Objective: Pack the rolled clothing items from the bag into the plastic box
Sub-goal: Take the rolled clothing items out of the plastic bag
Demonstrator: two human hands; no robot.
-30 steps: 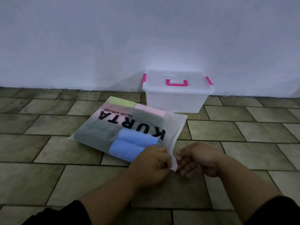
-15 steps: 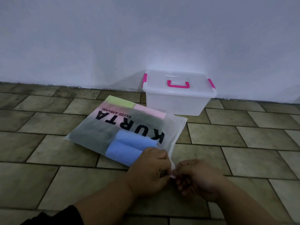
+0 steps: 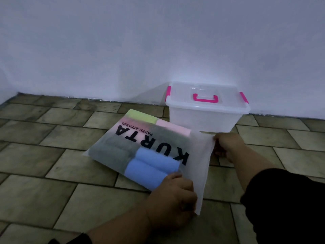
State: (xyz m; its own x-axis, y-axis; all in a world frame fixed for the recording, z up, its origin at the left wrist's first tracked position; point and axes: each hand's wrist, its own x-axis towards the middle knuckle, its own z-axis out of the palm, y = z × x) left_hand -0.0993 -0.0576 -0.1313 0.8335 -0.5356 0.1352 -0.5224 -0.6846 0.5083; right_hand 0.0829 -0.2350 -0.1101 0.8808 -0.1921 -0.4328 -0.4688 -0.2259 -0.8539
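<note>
A frosted plastic bag (image 3: 198,155) printed KURTA lies flat on the tiled floor. Through it show rolled clothes: two blue rolls (image 3: 151,166), grey rolls (image 3: 112,150), a pink one (image 3: 174,128) and a yellow-green one (image 3: 142,116). My left hand (image 3: 174,196) grips the bag's near right corner. My right hand (image 3: 228,145) pinches the bag's right edge near its far corner, beside the box. The clear plastic box (image 3: 204,118) stands against the wall behind the bag, its lid on, with pink latches and a pink handle (image 3: 205,99).
The white wall (image 3: 158,41) runs right behind the box. Brown floor tiles (image 3: 52,173) stretch to the left and front of the bag.
My right hand has slid from the near corner, where it met the left hand, along the bag's right edge toward the box. The left hand stays at the near corner.
</note>
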